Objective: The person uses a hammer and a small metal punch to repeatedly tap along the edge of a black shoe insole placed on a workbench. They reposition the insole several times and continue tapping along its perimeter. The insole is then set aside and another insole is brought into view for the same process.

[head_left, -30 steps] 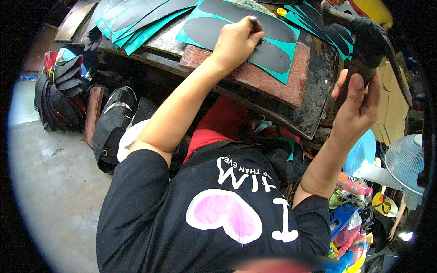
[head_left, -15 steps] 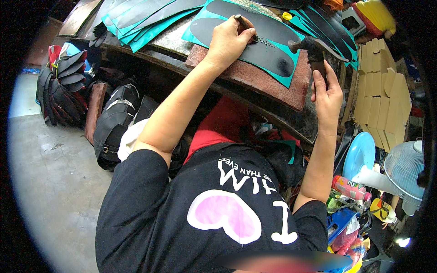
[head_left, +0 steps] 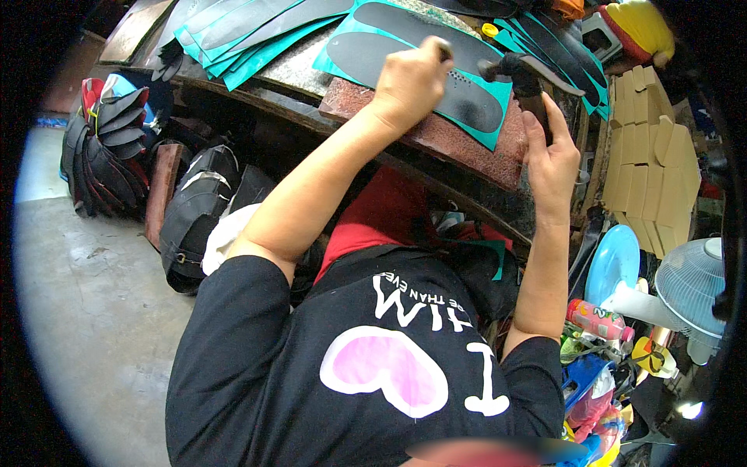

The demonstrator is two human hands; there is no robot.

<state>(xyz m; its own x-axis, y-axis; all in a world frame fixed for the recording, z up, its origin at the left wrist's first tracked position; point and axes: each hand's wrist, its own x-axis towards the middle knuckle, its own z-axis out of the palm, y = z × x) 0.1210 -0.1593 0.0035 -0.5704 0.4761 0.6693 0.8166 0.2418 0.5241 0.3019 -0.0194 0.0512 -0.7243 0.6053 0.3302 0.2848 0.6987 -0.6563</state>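
Note:
My left hand (head_left: 408, 87) is closed round a hole punch (head_left: 444, 51), whose dark top pokes out past my fingers; its lower end is hidden behind the hand. Under it lies a teal sheet (head_left: 492, 134) bearing black insole shapes (head_left: 359, 56), with a cluster of small holes near the middle. The sheet rests on a reddish-brown slab (head_left: 498, 162). To the right, my right hand (head_left: 551, 167) grips the handle of a hammer (head_left: 537, 76), its head raised over the sheet's right end and apart from the punch.
More teal sheets with black shapes (head_left: 241, 48) are stacked at the back left, others (head_left: 564, 62) at the back right. Beige cartons (head_left: 650, 171), a blue-and-white fan (head_left: 689, 284) and a pink bottle (head_left: 597, 319) stand right. Black sole pieces (head_left: 109, 159) hang at left.
My left hand and the punch have shifted right and tilted, now covering some of the holes. The hammer has moved a little left and up with my right hand.

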